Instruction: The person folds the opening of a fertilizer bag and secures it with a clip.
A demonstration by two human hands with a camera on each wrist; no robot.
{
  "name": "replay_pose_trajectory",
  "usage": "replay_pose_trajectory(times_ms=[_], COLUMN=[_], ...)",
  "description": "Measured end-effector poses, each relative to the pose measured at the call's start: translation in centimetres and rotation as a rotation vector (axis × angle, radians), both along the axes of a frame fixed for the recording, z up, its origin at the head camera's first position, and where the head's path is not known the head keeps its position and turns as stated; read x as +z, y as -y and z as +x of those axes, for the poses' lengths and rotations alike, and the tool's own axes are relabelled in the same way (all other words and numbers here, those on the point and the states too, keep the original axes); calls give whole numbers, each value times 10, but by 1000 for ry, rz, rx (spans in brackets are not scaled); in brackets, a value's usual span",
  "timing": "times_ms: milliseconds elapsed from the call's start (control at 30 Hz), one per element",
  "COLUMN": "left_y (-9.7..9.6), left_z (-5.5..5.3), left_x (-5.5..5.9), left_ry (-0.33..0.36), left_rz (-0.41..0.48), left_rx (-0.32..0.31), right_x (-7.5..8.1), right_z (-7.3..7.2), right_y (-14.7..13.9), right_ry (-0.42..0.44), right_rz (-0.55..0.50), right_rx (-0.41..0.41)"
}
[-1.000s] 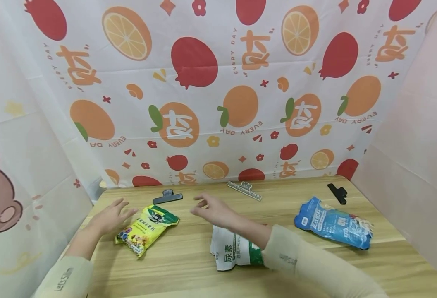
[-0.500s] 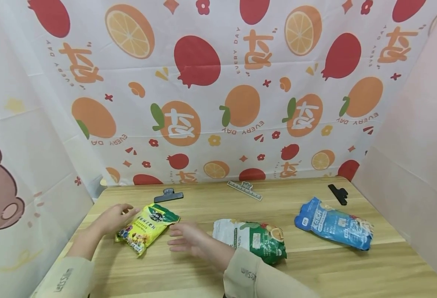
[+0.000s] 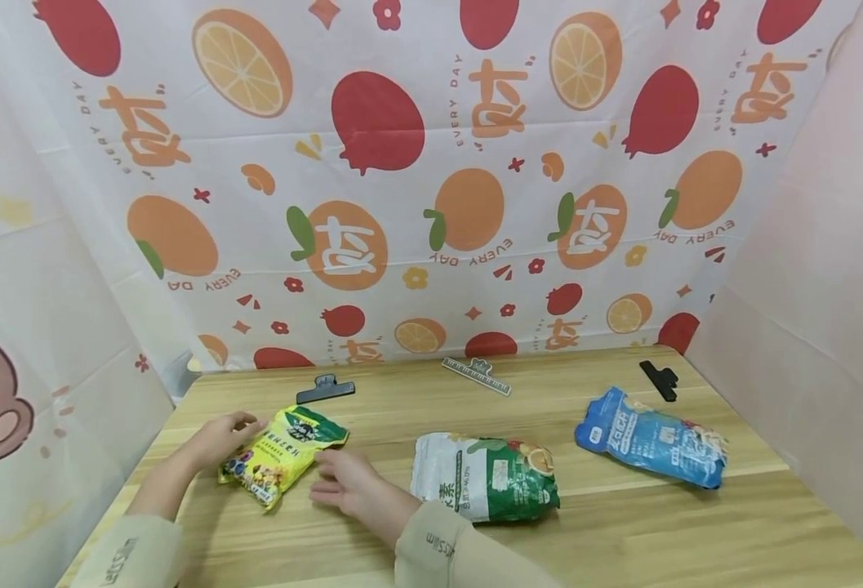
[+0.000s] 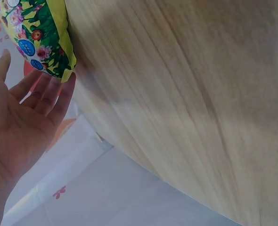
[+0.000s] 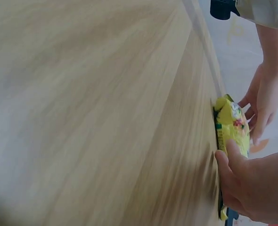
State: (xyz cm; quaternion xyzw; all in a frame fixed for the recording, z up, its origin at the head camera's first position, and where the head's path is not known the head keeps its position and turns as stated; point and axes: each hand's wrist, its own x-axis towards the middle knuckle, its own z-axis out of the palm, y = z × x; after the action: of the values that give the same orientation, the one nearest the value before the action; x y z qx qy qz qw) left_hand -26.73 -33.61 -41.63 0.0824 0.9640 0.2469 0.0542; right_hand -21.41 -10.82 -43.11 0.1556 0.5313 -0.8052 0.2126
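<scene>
A yellow and green plastic bag (image 3: 284,453) printed with flowers lies on the left part of the wooden table. My left hand (image 3: 218,445) is at the bag's left side, its fingers extended along the edge. In the left wrist view the fingertips of that hand (image 4: 26,108) reach the corner of the bag (image 4: 40,33), palm showing. My right hand (image 3: 353,486) is at the opposite side, fingers loosely extended close to the bag's right edge. From the right wrist, the bag (image 5: 233,127) appears between both hands, the right thumb and fingers right at its near side.
Right of my right hand lies a white and green bag (image 3: 486,478), and farther right a blue bag (image 3: 651,437). Along the back are a dark clip (image 3: 326,389), a clear clip with a keyboard print (image 3: 477,376) and a black clip (image 3: 659,380). A fruit-print curtain (image 3: 416,229) hangs behind.
My right hand has come down and left from above the table's middle to the yellow bag's right side. The left hand has lowered slightly against the bag's left side.
</scene>
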Motion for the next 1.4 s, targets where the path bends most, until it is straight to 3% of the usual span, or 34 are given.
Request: replay_pose_trajectory(times_ms=[267,733,1400], left_y=[1,1,-7], left_z=[5,8,8], left_x=[-2,-5,-1], left_ry=[5,106,95], left_rz=[63,157,170], left_rx=[-10,-9,-35], right_x=[-4,-8,-5], right_z=[-2,-7,-11], right_y=[10,22,31], right_ry=[5,13,8], right_rz=[23,12,78], right_rx=[-17,-35,-69])
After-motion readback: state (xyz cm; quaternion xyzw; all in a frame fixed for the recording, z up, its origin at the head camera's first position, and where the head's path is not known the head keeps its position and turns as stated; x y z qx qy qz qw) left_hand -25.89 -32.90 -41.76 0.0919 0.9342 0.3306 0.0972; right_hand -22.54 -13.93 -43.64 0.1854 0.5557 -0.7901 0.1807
